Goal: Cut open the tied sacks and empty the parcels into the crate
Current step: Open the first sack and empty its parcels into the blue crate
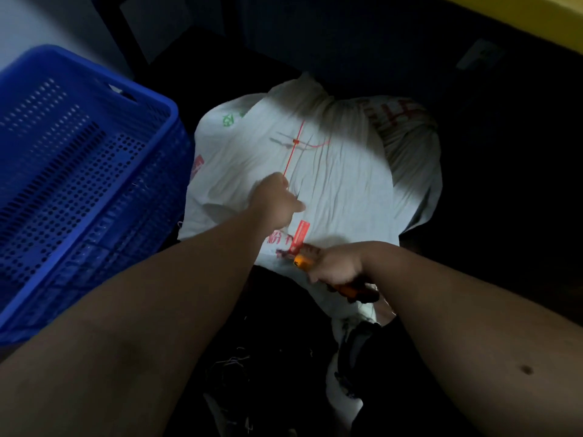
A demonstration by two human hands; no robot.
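Note:
A full white woven sack [340,171] with red and green print lies on the dark floor in front of me. A thin red tie [293,152] runs across its top, and a red tag [299,233] hangs near its close edge. My left hand [277,200] pinches the red tie near the sack's middle. My right hand [334,266] grips an orange utility knife [304,258], whose tip points left at the sack's near edge, just under the red tag. A blue perforated plastic crate [79,184] stands to the left.
A second tied white sack [410,137] with red print lies behind on the right. Loose threads litter the dark floor by my shoes [353,357]. A yellow edge [520,14] runs across the top right corner. The surroundings are very dark.

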